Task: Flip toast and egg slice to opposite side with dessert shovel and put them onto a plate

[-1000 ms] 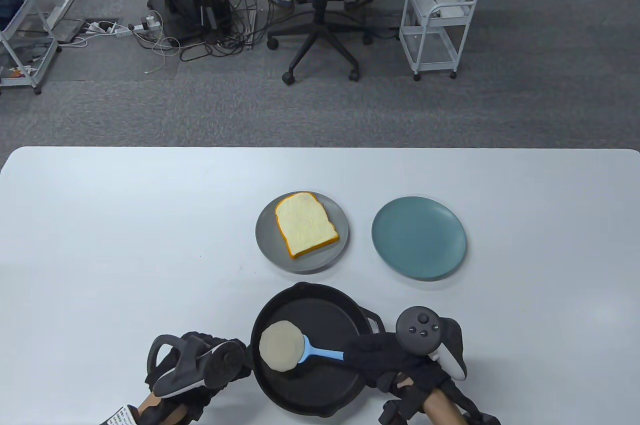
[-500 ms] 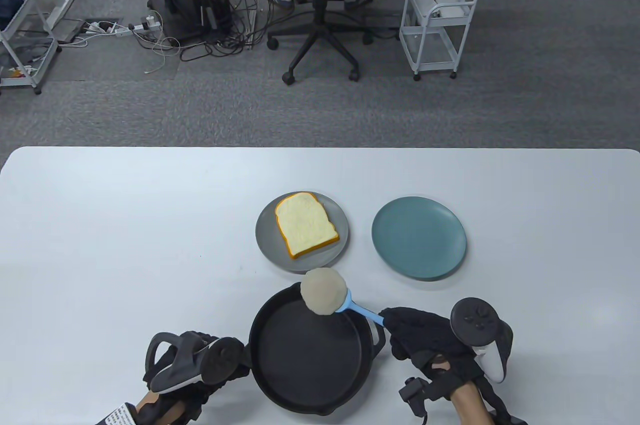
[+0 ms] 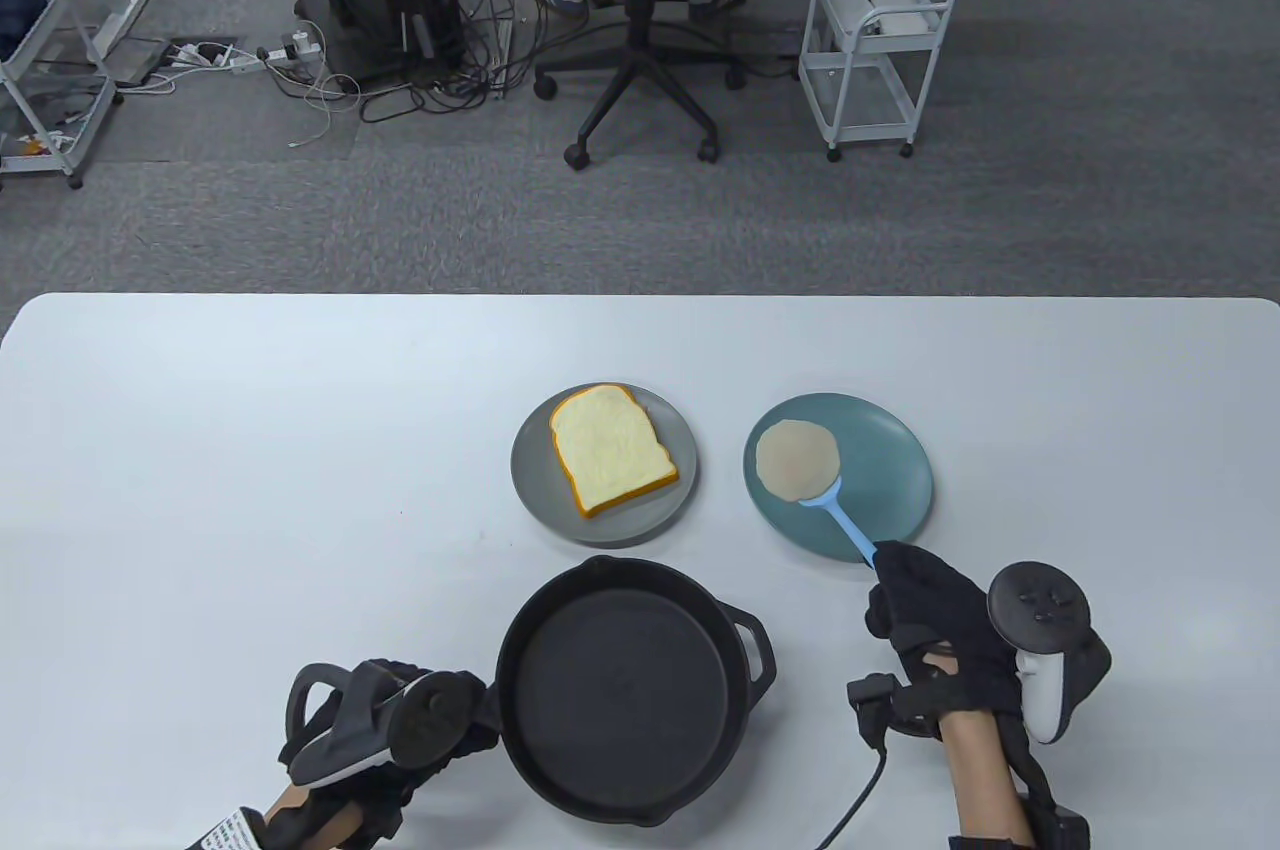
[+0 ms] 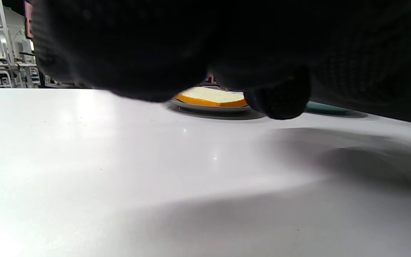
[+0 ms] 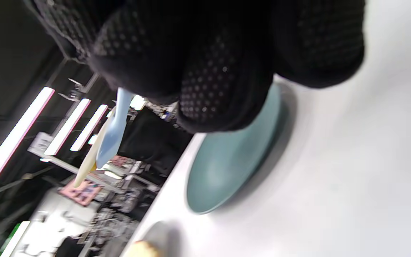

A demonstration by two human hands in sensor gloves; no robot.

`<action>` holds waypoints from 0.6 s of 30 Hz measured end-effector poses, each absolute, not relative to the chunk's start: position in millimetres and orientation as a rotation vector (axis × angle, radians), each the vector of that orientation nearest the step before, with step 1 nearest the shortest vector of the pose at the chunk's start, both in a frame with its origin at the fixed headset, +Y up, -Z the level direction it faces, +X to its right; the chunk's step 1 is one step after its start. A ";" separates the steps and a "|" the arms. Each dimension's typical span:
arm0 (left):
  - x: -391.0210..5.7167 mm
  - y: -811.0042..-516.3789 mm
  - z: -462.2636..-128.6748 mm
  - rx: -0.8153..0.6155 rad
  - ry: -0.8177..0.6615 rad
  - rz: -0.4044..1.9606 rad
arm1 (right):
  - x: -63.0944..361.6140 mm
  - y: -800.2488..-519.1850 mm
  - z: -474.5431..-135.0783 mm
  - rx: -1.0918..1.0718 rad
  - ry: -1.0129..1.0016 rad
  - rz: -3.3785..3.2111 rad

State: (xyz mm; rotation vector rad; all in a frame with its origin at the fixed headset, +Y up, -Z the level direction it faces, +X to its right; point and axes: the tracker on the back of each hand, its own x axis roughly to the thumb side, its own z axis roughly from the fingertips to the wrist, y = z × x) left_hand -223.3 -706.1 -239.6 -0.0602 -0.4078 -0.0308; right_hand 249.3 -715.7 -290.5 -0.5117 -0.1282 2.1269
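Here the right hand (image 3: 925,605) reaches forward from the near edge of the white counter (image 3: 250,450), its forearm running up from the bottom of the table view and its gloved fingers curled round the end of the blue shovel (image 3: 835,515), with the tracker (image 3: 1040,640) riding on the back of the hand to its right. The shovel's handle slants up and to the left from the fist, out over the teal plate (image 3: 890,480), and the pale round egg slice (image 3: 796,459) lies on the shovel's blade above the left half of that plate; in the right wrist view the blade and the egg slice show edge-on, raised clear of the plate's surface. The toast (image 3: 610,463) lies flat on the grey plate (image 3: 530,480), just to the left of the teal one. Nearer the person sits the black pan (image 3: 620,690), with nothing in it. The left hand (image 3: 390,740) lies low at the pan's left side, its tracker on top; the left wrist view shows only dark glove close above the counter, so whether its fingers grip the pan's handle I cannot tell.
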 end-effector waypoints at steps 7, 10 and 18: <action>-221.5 -704.3 -237.1 -0.039 -0.421 -0.033 | 247.5 -736.4 -315.1 -0.700 -0.101 2.333; -221.9 -704.4 -237.5 -0.042 -0.418 -0.037 | 245.2 -740.3 -322.5 -0.735 -0.090 2.439; -221.0 -705.8 -237.8 -0.047 -0.424 -0.046 | 219.8 -727.9 -320.2 -0.643 -0.373 2.866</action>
